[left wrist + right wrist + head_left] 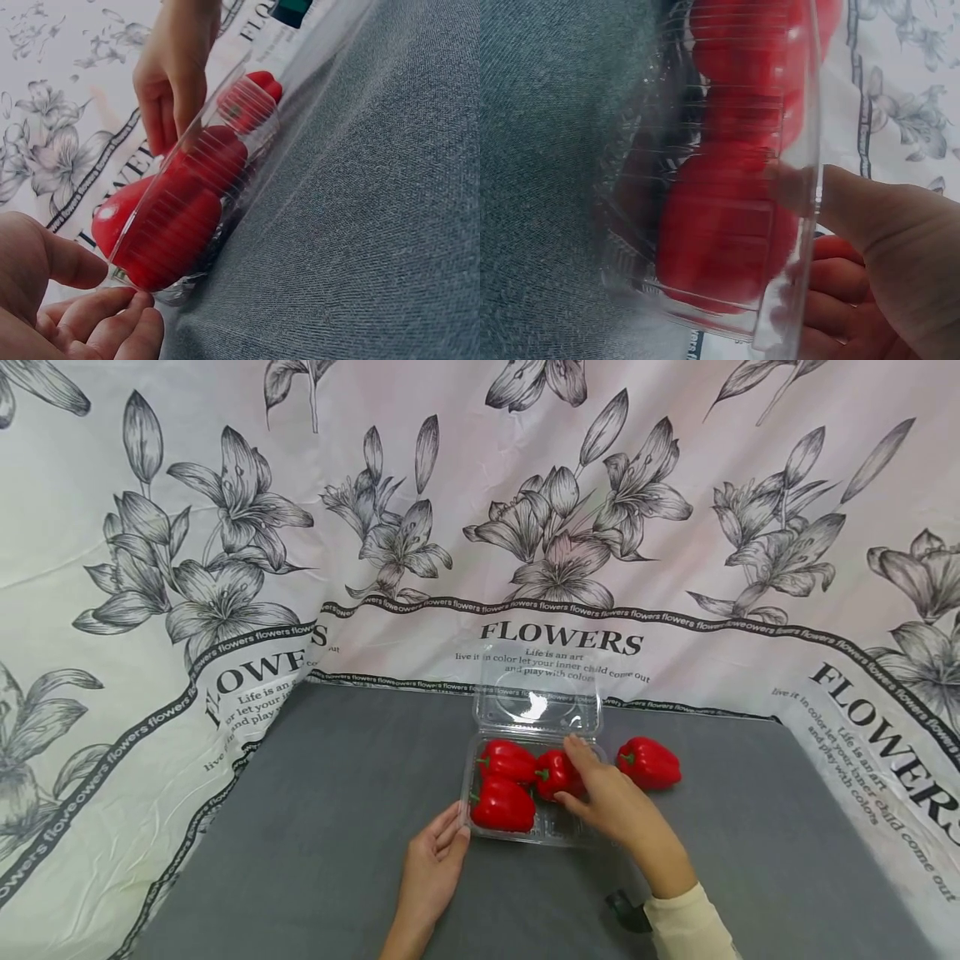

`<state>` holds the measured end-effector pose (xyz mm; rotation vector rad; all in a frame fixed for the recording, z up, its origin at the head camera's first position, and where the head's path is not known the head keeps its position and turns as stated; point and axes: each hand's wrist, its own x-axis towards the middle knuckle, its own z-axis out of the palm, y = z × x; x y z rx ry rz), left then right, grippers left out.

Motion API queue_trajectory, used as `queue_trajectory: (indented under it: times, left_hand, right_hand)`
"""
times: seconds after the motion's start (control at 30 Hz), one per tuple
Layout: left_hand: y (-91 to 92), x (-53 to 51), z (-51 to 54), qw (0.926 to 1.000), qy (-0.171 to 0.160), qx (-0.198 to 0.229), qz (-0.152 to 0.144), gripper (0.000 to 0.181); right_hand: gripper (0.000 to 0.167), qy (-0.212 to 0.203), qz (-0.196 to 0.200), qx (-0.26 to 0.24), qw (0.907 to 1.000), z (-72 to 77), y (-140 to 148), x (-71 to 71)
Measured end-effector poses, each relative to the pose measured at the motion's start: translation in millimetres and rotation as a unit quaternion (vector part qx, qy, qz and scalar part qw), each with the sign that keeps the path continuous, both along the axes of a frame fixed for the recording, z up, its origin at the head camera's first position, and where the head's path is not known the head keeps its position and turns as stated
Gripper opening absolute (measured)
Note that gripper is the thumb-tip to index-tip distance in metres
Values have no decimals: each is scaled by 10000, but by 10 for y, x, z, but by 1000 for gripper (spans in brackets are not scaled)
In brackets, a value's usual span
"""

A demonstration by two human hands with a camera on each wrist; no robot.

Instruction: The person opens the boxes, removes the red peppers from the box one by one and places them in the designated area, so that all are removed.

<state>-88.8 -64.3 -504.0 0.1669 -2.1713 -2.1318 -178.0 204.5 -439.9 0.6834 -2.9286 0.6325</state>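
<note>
A clear plastic clamshell container lies on the grey cloth, its lid raised at the back. Inside, two red bell peppers sit on the left, one at the back and one in front. My left hand pinches the container's left rim near the front corner, with thumb and fingertips at the edge in the left wrist view. My right hand reaches into the container and holds a third red bell pepper, thumb in front and fingers on the far side.
Outside the container, to its right, another red bell pepper lies on the grey cloth. A white backdrop printed with flowers and lettering stands behind and along both sides. Something dark green shows beside my right wrist.
</note>
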Motion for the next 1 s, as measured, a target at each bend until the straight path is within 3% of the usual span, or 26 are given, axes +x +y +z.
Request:
queue_trajectory:
  times: [0.47, 0.83, 1.0]
  left_hand:
    - [8, -16, 4, 9999, -115, 98, 26, 44]
    - [59, -53, -22, 9999, 98, -27, 23, 47]
    - [64, -47, -42, 9998, 25, 197, -50, 48]
  right_hand:
    - [92, -170, -58, 51, 9998, -104, -17, -51]
    - [86, 51, 78, -27, 10000, -89, -21, -77]
    - [83, 111, 79, -41, 9999, -122, -22, -72]
